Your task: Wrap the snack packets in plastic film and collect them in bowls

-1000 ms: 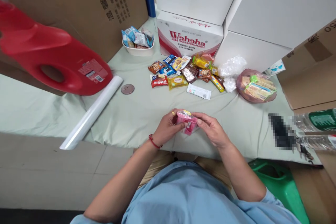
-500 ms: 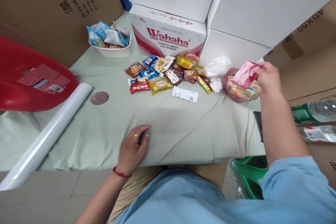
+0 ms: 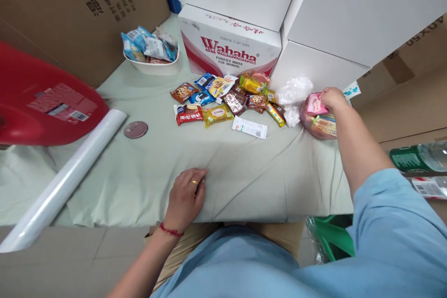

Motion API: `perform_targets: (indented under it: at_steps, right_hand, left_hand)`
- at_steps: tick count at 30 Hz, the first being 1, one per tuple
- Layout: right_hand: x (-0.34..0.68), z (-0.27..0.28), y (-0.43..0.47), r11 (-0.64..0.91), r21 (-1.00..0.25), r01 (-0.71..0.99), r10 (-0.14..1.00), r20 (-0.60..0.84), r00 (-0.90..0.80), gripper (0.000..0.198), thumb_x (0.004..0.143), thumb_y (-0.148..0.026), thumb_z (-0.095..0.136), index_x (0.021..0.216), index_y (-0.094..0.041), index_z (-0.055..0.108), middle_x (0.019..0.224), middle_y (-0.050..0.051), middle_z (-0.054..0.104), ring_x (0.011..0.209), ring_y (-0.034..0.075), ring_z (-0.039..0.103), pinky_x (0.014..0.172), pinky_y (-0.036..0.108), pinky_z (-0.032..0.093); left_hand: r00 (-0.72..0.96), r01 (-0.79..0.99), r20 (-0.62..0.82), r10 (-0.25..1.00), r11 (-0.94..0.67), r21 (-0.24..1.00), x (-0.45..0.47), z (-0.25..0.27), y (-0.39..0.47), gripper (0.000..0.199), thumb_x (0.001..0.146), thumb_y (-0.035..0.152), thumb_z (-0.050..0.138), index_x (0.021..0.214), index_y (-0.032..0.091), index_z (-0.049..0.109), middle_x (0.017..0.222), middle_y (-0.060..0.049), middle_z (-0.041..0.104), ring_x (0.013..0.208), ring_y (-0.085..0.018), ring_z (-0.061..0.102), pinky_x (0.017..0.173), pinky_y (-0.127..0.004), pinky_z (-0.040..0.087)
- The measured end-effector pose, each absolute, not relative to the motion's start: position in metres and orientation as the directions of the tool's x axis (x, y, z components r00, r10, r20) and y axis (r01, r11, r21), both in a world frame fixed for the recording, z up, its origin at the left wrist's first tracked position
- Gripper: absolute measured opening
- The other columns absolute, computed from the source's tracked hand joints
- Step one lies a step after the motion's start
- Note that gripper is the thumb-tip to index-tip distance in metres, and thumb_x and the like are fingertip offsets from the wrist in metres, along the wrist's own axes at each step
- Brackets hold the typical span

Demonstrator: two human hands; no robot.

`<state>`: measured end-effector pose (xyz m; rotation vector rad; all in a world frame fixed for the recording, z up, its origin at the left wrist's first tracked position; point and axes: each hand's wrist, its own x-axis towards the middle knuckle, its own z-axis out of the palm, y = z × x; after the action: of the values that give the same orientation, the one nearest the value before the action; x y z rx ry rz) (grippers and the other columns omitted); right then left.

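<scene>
My right hand [image 3: 333, 98] reaches into a clear, pinkish bowl [image 3: 309, 126] at the right of the table. Its fingers are closed on the right edge of a pink snack packet [image 3: 315, 104], which lies over other packets in the bowl; my fingertips are partly hidden. Near the table's front edge, my left hand [image 3: 186, 195] rests on the cloth with fingers curled together and the thumb drawn in, and no object shows in it. Beyond it lies a white packet [image 3: 249, 127], in front of a pile of wrapped snacks [image 3: 235, 100] in brown, yellow, blue and red.
Crumpled clear plastic [image 3: 295, 91] sits left of the bowl. A white basket [image 3: 153, 68] of packets stands at back left, beside a Wahaba-style printed carton [image 3: 230, 51]. A brown round lid [image 3: 136, 129], a white roll [image 3: 70, 177] and a red container [image 3: 52, 102] occupy the left side.
My right hand has lowered the pink snack packet from above the bowl's rim down into the bowl. My left hand has curled in more, its thumb now against the fingers.
</scene>
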<state>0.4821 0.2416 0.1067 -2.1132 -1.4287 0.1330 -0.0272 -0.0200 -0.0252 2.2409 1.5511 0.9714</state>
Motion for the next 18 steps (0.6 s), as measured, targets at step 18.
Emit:
perform_targets:
  at_steps: [18]
  right_hand:
    - [0.454,0.113,0.221,-0.477,-0.138,0.868,0.869,0.076,0.490,0.038,0.089,-0.028,0.061,0.084,0.008,0.071,0.132,0.039,0.057,0.140,0.046,0.041,0.096,0.062,0.031]
  left_hand:
    - [0.118,0.744,0.377,0.918,-0.334,0.578,-0.059,0.010,0.005,0.022,0.098,0.024,0.052,0.113,0.023,0.068,0.114,-0.009,0.067,0.110,-0.025,0.063,0.098,-0.041,0.053]
